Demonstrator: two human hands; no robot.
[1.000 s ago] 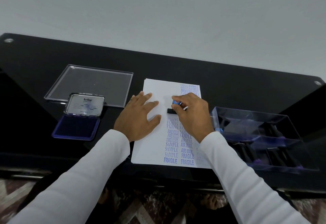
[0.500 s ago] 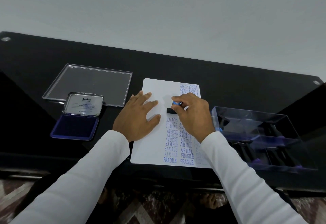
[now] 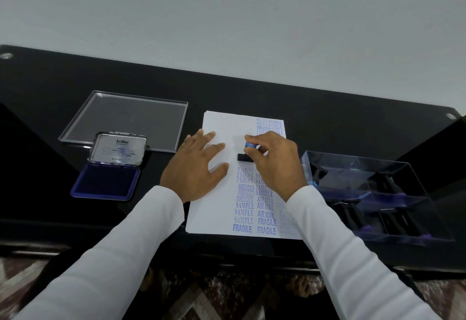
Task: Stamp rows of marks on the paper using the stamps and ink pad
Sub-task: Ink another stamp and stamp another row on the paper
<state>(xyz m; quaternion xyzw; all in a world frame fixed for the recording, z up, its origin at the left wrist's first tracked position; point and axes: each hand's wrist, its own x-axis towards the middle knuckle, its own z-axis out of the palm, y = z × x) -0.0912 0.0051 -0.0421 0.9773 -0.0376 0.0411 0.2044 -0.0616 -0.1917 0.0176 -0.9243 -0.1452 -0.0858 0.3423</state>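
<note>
On the paper (image 3: 219,208), near its middle, a stamp (image 3: 245,154) is pinched by the right hand (image 3: 276,165), its long axis lying across the sheet just above a column of marks. The sheet is pressed flat by the left hand (image 3: 195,168), fingers spread. The ink pad (image 3: 106,181) lies well apart, nearer the left hand. Against the frame 1 second earlier, nothing is seen to have shifted; the stamp is kept down.

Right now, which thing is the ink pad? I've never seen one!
Look on the black table, left of the white paper. The ink pad is the small open tin nearest you, dark blue inside, its silver lid saying Artline; the clear flat lid behind it is see-through.
</note>
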